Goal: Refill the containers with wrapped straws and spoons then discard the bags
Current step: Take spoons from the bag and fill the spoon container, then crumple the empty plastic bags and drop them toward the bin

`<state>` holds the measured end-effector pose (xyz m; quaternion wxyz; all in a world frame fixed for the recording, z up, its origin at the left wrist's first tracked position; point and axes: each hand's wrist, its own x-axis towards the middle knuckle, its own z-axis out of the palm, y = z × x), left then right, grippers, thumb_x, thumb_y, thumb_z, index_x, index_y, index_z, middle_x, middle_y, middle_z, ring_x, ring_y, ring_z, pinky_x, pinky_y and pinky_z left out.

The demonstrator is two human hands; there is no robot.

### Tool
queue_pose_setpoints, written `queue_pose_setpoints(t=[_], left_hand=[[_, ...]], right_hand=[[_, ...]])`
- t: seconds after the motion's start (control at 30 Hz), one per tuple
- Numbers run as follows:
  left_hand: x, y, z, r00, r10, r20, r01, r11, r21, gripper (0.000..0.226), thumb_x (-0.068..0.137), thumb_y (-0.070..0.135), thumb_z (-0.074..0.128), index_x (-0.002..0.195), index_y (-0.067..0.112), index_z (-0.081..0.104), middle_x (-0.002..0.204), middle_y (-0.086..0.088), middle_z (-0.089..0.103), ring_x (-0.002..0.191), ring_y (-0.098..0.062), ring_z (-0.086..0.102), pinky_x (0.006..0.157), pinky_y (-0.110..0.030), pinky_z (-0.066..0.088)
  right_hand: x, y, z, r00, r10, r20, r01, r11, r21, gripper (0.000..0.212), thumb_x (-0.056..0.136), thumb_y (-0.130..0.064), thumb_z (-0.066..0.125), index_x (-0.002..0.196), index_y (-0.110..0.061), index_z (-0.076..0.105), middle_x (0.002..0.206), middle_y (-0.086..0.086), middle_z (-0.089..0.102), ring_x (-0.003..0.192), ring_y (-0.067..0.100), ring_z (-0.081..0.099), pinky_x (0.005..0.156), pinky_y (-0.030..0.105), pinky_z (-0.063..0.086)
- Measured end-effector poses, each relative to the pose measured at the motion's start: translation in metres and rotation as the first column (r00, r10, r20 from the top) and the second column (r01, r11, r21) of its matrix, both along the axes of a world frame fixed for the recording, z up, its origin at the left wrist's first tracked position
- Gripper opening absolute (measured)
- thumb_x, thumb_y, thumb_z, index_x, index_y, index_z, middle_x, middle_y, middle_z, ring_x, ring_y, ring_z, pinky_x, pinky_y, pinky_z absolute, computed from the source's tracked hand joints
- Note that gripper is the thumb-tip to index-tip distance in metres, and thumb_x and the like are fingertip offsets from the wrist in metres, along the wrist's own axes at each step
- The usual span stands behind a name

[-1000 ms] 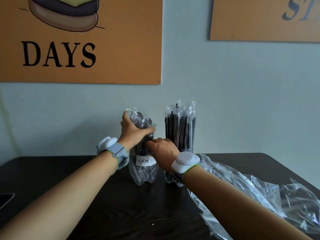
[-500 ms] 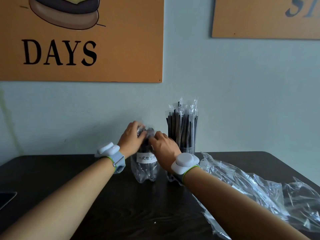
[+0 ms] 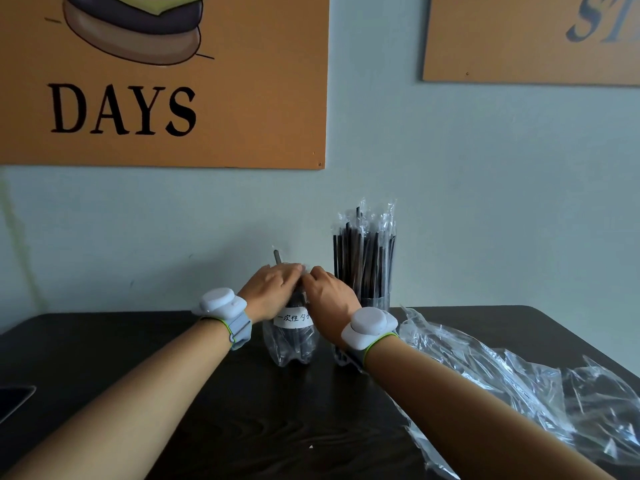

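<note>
A clear cut-bottle spoon container [image 3: 292,344] with a white handwritten label stands on the dark table [image 3: 242,410]. My left hand [image 3: 273,289] and my right hand [image 3: 329,296] press together on its top, over the wrapped spoons, which they mostly hide. One spoon handle [image 3: 277,257] pokes up behind my left hand. Right of it a clear container [image 3: 375,303] holds several wrapped black straws [image 3: 367,251] standing upright. A crumpled clear plastic bag [image 3: 519,386] lies on the table at the right, beside my right forearm.
The table backs onto a pale wall with two orange posters [image 3: 166,81]. A dark flat device [image 3: 14,400] lies at the table's left edge. Both wrists carry white sensor bands.
The spoon bundle that stood tall above the container has gone down into it. Both hands lowered and closed over its top.
</note>
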<state>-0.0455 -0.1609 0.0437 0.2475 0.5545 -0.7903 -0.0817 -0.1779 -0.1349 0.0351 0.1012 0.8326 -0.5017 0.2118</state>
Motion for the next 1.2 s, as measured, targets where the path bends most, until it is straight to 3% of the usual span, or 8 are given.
queue_pose_setpoints(t=[0.27,0.47,0.67,0.83,0.93,1.03,1.13,1.2], left_hand=[[-0.002,0.026,0.047,0.944,0.028,-0.330,-0.089,0.981,-0.171,0.038,0.098,0.031,0.040,0.126,0.011,0.056,0.137,-0.008,0.054,0.130,-0.022,0.046,0.110,-0.030,0.032],[-0.022,0.062,0.064,0.980,-0.032,-0.196,-0.032,0.949,-0.313,0.025,0.090,0.017,0.055,0.113,0.012,0.064,0.123,-0.005,0.060,0.120,-0.021,0.052,0.103,-0.030,0.037],[-0.067,0.113,0.054,0.975,-0.171,-0.138,0.095,0.895,-0.436,0.024,0.088,0.014,0.055,0.110,0.012,0.064,0.116,-0.003,0.062,0.113,-0.020,0.055,0.101,-0.036,0.041],[-0.109,0.145,0.027,0.960,-0.253,0.119,0.279,0.878,-0.388,0.033,0.089,0.023,0.053,0.121,0.015,0.056,0.123,0.000,0.056,0.119,-0.016,0.049,0.105,-0.030,0.035],[-0.130,0.158,0.012,0.931,-0.304,0.201,0.351,0.896,-0.271,0.054,0.086,0.033,0.057,0.134,0.013,0.043,0.137,-0.004,0.046,0.129,-0.018,0.042,0.110,-0.031,0.028],[-0.148,0.162,0.000,0.865,-0.333,0.375,0.427,0.881,-0.203,0.087,0.078,0.046,0.065,0.145,0.009,0.024,0.151,-0.008,0.030,0.140,-0.020,0.028,0.117,-0.033,0.017],[-0.166,0.161,-0.007,0.813,-0.318,0.487,0.435,0.888,-0.147,0.105,0.072,0.055,0.069,0.149,0.011,0.011,0.156,-0.008,0.021,0.146,-0.020,0.015,0.121,-0.039,0.007],[-0.180,0.161,-0.009,0.800,-0.283,0.528,0.415,0.898,-0.148,0.108,0.071,0.055,0.070,0.149,0.012,0.008,0.155,-0.009,0.024,0.146,-0.021,0.016,0.121,-0.043,0.006]], right_hand=[[-0.029,0.022,0.048,0.910,0.073,0.409,-0.050,0.997,-0.067,0.027,0.089,-0.013,0.052,0.115,-0.010,0.058,0.113,0.008,0.065,0.096,0.022,0.064,0.087,0.040,0.055],[-0.071,0.053,0.081,0.783,0.014,0.621,-0.023,1.000,0.007,0.020,0.083,-0.007,0.057,0.100,-0.007,0.068,0.100,0.013,0.071,0.091,0.028,0.067,0.087,0.042,0.053],[-0.125,0.087,0.069,0.761,-0.050,0.646,0.016,0.998,0.059,0.012,0.086,-0.011,0.060,0.096,-0.009,0.067,0.087,0.005,0.069,0.086,0.026,0.071,0.068,0.023,0.050],[-0.172,0.110,0.030,0.934,-0.314,0.171,0.191,0.843,0.504,0.111,0.060,-0.062,0.074,0.145,-0.016,0.021,0.146,0.014,0.040,0.130,0.030,0.044,0.108,0.043,0.040],[-0.190,0.125,0.001,0.946,-0.322,-0.026,0.275,0.762,0.586,0.133,0.053,-0.057,0.081,0.150,-0.022,-0.004,0.156,0.013,0.025,0.140,0.034,0.029,0.115,0.052,0.028],[-0.200,0.132,-0.019,0.929,-0.369,-0.036,0.342,0.817,0.464,0.089,0.066,-0.032,0.080,0.139,-0.016,0.032,0.133,0.005,0.057,0.124,0.027,0.052,0.104,0.048,0.042],[-0.200,0.138,-0.018,0.949,-0.306,0.081,0.258,0.895,0.364,0.021,0.075,-0.012,0.063,0.090,-0.026,0.060,0.085,-0.011,0.065,0.102,0.021,0.065,0.092,0.037,0.050],[-0.200,0.143,-0.007,0.957,-0.275,0.093,0.235,0.921,0.312,0.019,0.079,-0.008,0.056,0.083,-0.025,0.063,0.078,-0.012,0.064,0.096,0.021,0.066,0.091,0.035,0.049]])
